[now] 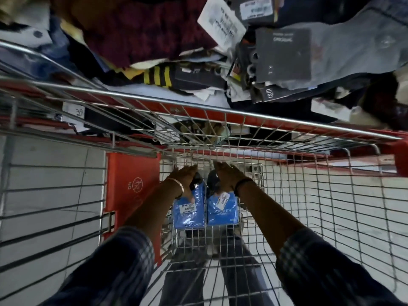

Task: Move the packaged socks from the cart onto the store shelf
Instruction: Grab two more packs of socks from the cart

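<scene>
Both your left hand (184, 180) and right hand (227, 175) are already gripping the blue sock packs (206, 209), long axes running back toward your wrists, side by side, so neither hand's nearer.

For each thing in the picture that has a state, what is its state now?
Left hand: deep in the cart, on the left blue sock pack.
Right hand: deep in the cart, on the right blue sock pack.
Left blue sock pack: still in the cart.
Right blue sock pack: still in the cart.
Cart: nearly empty below.
</scene>
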`<state>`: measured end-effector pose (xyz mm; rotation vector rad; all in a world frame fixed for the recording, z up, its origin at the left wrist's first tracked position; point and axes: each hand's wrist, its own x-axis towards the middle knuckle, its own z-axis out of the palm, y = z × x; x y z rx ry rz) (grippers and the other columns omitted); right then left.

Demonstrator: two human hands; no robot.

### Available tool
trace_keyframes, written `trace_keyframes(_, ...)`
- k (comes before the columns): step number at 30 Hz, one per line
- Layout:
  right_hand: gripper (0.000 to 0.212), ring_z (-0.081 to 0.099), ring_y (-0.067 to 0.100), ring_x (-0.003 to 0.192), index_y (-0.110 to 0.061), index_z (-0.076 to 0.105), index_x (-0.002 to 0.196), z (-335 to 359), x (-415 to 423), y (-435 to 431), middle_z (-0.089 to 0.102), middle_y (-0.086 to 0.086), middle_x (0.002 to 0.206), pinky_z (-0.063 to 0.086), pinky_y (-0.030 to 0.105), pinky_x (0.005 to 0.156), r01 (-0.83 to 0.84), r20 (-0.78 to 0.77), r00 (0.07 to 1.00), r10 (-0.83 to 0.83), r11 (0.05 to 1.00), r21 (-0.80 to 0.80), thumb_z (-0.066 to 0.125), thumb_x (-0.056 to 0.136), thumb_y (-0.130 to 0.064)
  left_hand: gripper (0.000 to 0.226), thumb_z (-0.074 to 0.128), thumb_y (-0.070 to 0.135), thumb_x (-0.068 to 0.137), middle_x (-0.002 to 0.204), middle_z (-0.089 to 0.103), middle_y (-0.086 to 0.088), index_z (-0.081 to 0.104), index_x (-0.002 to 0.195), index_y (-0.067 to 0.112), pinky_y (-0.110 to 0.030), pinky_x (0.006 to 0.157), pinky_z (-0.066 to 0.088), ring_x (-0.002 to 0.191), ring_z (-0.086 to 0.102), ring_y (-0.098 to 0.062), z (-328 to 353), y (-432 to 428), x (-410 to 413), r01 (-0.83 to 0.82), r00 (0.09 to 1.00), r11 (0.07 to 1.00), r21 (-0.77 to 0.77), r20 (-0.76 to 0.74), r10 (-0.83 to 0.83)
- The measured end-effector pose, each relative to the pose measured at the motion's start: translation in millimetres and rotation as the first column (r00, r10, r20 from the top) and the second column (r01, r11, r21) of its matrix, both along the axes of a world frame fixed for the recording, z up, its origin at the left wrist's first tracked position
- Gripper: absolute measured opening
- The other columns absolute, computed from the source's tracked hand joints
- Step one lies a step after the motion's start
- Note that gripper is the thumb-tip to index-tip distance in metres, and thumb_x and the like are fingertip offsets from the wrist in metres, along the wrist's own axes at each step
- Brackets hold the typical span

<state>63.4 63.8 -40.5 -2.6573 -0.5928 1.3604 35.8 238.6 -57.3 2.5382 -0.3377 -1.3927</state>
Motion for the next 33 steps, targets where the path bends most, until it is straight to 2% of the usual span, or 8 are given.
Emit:
trace_keyframes(4,0.081,0.040,0.036,0.126,-0.003,0.032,0.138,0,7,7,0.039,0.018,0.140,0.038,0.045,0.103,-0.029,0.024,0.999,0.031,0.995,-0.100,0.078,0.074,-0.023,0.113,0.086,0.037,0.058,0.147,0.034,-0.015,0.020,0.145,0.008,-0.034,0.108,0.027,0.131,0.034,-0.031,2,-4,16,0.016,1.000,1.000,0.007,0.016,-0.016)
trace_keyframes(8,0.096,0.049,0.034,0.120,-0.010,0.032,0.136,18,-1,2,0.043,0.014,0.136,0.047,0.044,0.092,-0.003,0.004,1.000,0.004,0.995,-0.101,0.086,0.060,-0.033,0.068,0.088,0.031,0.054,0.119,0.049,-0.013,0.058,0.110,0.006,-0.029,0.087,0.040,0.107,0.048,-0.028,9,-2,11,-0.090,0.994,0.991,-0.096,0.058,0.096)
trace_keyframes(12,0.062,0.060,0.028,0.105,-0.013,0.041,0.123,43,-24,-7,0.064,0.008,0.116,0.048,0.035,0.079,0.039,0.154,0.987,-0.032,0.998,-0.043,0.076,0.075,-0.029,0.049,0.087,0.020,0.056,0.108,0.058,-0.012,0.060,0.096,0.009,-0.030,0.076,0.042,0.099,0.055,-0.029,28,2,-3,-0.216,0.970,0.960,-0.175,0.077,0.233)
trace_keyframes(19,0.025,0.065,0.023,0.093,-0.018,0.051,0.118,115,-66,-18,0.068,0.004,0.106,0.048,0.029,0.072,0.092,0.420,0.903,-0.095,0.995,0.028,0.053,0.094,-0.020,0.014,0.060,0.010,0.083,0.100,0.067,-0.012,0.062,0.097,0.012,-0.034,0.075,0.049,0.096,0.062,-0.031,101,-7,-34,-0.104,0.942,0.994,-0.045,0.317,0.112)
trace_keyframes(25,0.034,0.068,0.023,0.079,-0.020,0.064,0.109,190,-72,-24,0.072,0.003,0.094,0.046,0.023,0.057,0.138,0.607,0.766,-0.211,0.977,0.166,0.068,0.079,-0.004,0.035,0.053,0.003,0.082,0.107,0.067,-0.012,0.056,0.115,0.013,-0.033,0.077,0.049,0.101,0.061,-0.031,176,-16,-45,-0.010,0.839,0.993,0.121,0.541,-0.058)
trace_keyframes(28,0.043,0.067,0.027,0.071,-0.019,0.071,0.099,222,-68,-26,0.071,0.005,0.095,0.053,0.030,0.054,0.132,0.660,0.710,-0.245,0.967,0.217,0.074,0.064,0.006,0.049,0.078,-0.002,0.049,0.075,0.071,-0.013,0.069,0.094,0.013,-0.032,0.045,0.053,0.065,0.069,-0.033,210,-11,-45,-0.002,0.751,0.996,0.092,0.657,-0.059)
trace_keyframes(31,0.050,0.065,0.024,0.063,-0.018,0.074,0.096,260,-61,-30,0.069,0.004,0.095,0.053,0.028,0.047,0.074,0.750,0.610,-0.257,0.960,0.269,0.077,0.056,0.011,0.044,0.076,-0.001,0.054,0.077,0.071,-0.015,0.069,0.095,0.010,-0.035,0.048,0.052,0.065,0.069,-0.034,255,-6,-42,-0.058,0.708,0.998,-0.018,0.704,0.054)
trace_keyframes(33,0.052,0.065,0.023,0.061,-0.018,0.074,0.093,290,-57,-34,0.070,0.002,0.088,0.050,0.024,0.044,0.036,0.809,0.531,-0.250,0.961,0.274,0.080,0.050,0.009,0.053,0.076,-0.003,0.040,0.070,0.071,-0.011,0.069,0.091,0.011,-0.028,0.039,0.048,0.055,0.067,-0.028,284,-2,-39,-0.039,0.558,0.998,-0.052,0.827,0.065)
